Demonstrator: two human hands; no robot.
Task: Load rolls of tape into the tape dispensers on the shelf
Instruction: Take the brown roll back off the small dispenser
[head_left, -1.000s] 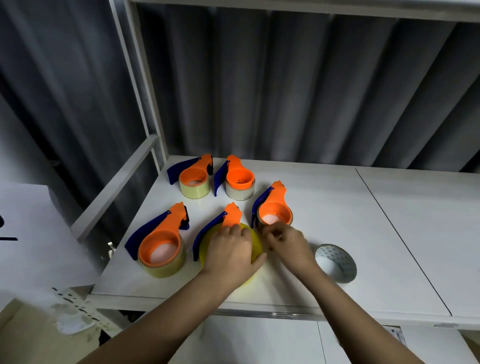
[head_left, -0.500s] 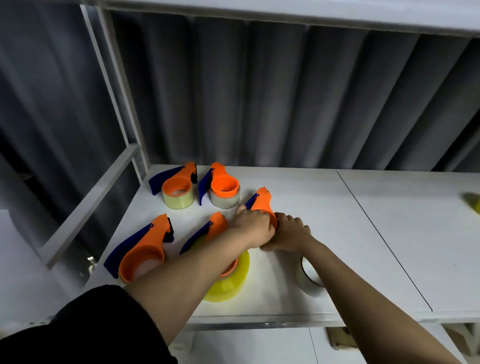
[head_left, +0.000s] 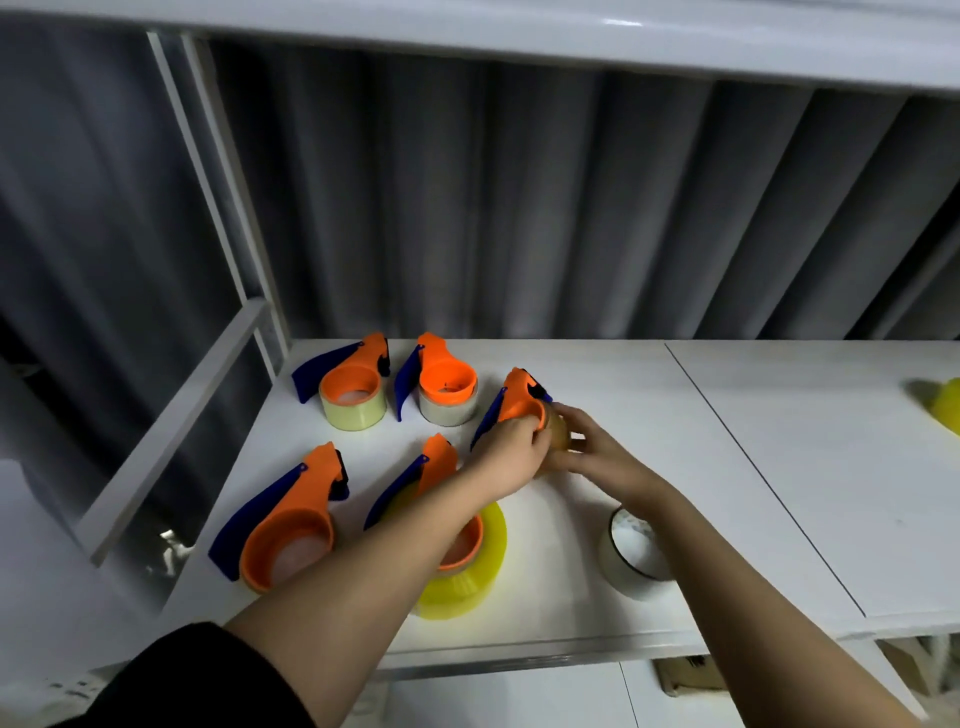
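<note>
Since earlier, both hands have been shifted onto the dispenser (head_left: 519, 402): left hand (head_left: 511, 454) grips it steady; right hand (head_left: 587, 449) apparently pinches its tape roll (head_left: 558, 434).

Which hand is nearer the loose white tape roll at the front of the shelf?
Right. The right hand is just behind the white tape roll, with its forearm passing over it; the left hand is further left, at the dispenser.
</note>
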